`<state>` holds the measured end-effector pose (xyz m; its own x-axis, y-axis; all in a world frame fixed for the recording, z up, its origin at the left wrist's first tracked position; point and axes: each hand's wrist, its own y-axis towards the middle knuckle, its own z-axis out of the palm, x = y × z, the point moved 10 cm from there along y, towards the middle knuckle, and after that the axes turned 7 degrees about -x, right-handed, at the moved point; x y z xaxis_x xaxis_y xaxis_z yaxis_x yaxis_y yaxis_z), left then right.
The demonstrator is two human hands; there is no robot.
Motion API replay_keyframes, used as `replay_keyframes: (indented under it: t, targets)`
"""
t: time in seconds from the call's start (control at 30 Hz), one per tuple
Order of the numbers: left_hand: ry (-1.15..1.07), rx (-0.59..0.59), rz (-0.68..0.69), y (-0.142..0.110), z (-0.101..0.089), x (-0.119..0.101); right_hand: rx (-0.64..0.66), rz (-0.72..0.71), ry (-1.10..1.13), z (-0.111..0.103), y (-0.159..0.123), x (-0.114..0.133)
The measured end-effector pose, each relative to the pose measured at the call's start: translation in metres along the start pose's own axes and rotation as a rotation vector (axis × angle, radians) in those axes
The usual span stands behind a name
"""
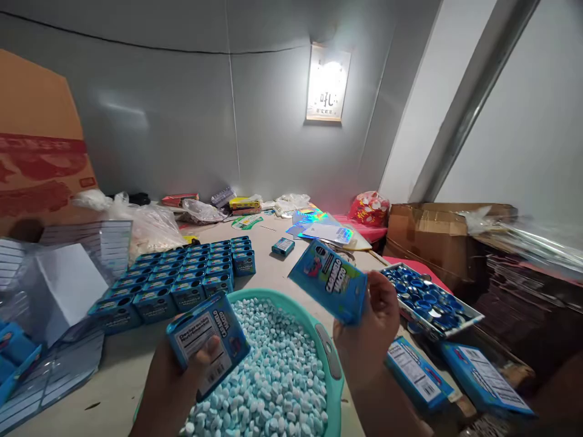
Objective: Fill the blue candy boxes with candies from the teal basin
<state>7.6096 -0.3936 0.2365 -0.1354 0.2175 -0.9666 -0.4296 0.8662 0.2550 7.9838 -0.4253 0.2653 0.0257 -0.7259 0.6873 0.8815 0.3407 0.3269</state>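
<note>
My left hand (175, 371) pinches a blue box (230, 331) over the basin (336, 397); my right hand (370, 334) pinches a blue packet (314, 276), long axis slanting up-left from its fingers. Tablets (277, 364) lie between, below.

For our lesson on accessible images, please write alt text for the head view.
A left hand and right hand hold blue printed cartons by a teal basin of pale blue and white candies; rows of blue boxes stand left, a tray of round blue-rimmed pieces right.
</note>
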Motion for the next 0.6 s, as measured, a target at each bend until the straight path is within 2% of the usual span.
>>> replay_keyframes:
  t: [0.03,0.1,0.17,0.23,0.4,0.5,0.6]
  targets:
    - [-0.012,-0.009,-0.01,0.0,-0.001,0.002,0.071,0.013,0.003,0.011,-0.015,0.008]
    - [-0.048,-0.034,0.008,-0.002,-0.005,0.003,0.22,0.149,0.086,0.029,-0.047,0.008]
    - [-0.121,-0.077,0.044,-0.005,-0.009,0.002,0.332,0.359,0.23,0.04,-0.076,-0.007]
    - [-0.203,-0.118,0.062,-0.009,-0.013,0.004,0.382,0.506,0.339,0.045,-0.092,-0.023]
    - [-0.214,-0.125,0.062,-0.011,-0.01,0.006,0.383,0.675,0.397,0.043,-0.103,-0.054]
    - [-0.191,-0.068,0.042,-0.011,-0.004,0.003,0.342,0.764,0.414,0.041,-0.114,-0.06]
    - [-0.191,-0.018,0.009,-0.011,0.002,0.001,0.31,0.771,0.397,0.042,-0.119,-0.062]
